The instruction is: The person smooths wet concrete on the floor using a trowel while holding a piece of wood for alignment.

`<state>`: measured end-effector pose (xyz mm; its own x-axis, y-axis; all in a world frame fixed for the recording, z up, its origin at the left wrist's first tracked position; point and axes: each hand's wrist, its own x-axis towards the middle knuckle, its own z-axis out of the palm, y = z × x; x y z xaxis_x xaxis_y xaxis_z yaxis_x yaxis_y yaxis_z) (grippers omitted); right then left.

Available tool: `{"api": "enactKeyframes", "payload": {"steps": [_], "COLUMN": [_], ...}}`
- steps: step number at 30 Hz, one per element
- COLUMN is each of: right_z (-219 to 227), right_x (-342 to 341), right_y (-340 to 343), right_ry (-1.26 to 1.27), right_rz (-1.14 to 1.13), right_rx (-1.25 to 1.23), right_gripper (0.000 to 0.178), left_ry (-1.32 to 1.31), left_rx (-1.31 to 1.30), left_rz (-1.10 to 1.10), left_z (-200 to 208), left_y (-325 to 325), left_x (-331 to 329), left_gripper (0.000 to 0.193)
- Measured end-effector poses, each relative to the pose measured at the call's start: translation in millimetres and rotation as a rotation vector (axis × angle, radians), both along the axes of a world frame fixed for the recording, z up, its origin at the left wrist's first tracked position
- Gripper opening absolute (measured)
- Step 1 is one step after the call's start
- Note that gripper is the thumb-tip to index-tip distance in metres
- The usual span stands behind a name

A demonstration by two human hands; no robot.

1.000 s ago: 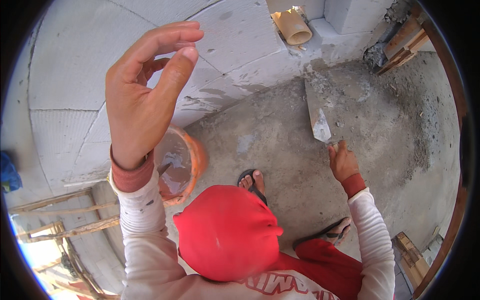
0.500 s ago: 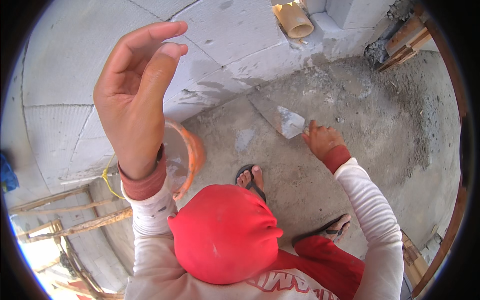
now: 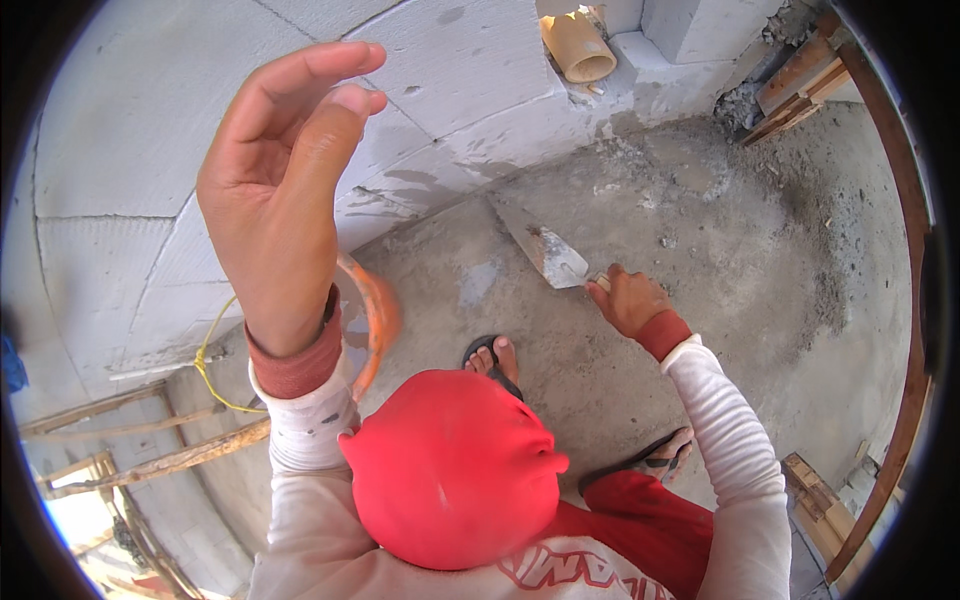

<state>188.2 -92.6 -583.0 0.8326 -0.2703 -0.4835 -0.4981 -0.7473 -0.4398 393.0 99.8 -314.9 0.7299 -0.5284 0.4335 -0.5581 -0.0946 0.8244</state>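
My left hand is raised high in front of the pale block wall. Its fingers are curved, the thumb stands apart from them, and nothing is between them. Below that wrist, partly covered by my sleeve, is an orange bucket with greyish contents. Out to the right, my right hand is wrapped round the handle of a trowel. The metal blade is smeared with grey and points away to the far left, over the concrete floor. Whether the blade touches the floor I cannot tell.
A tan pipe piece lies in a gap in the wall. Timber pieces lean at the far right corner. A yellow cord hangs near the bucket, with wooden poles at lower left. More wood lies at lower right.
My right hand has drawn the trowel slightly back toward me, and the blade has tilted; more of its handle shows. My left hand keeps its pose. The whole view has shifted a little.
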Motion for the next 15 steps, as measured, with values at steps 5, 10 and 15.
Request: {"api": "enactKeyframes", "payload": {"steps": [5, 10, 15], "right_z": [3, 22, -6], "right_x": [-78, -66, -39], "right_y": [-107, -23, 58], "right_ry": [-0.052, -0.044, -0.066], "right_rz": [-0.151, -0.033, 0.114], "right_rx": [-0.131, -0.038, 0.007], "right_gripper": [0.052, 0.049, 0.049], "left_ry": [0.073, 0.084, -0.061], "left_rx": [-0.059, 0.038, 0.078], "left_rz": [0.065, 0.064, -0.058], "left_z": [-2, -5, 4], "left_y": [4, 4, -26], "left_x": [-3, -7, -16], "left_gripper": [0.022, 0.026, 0.027]}}
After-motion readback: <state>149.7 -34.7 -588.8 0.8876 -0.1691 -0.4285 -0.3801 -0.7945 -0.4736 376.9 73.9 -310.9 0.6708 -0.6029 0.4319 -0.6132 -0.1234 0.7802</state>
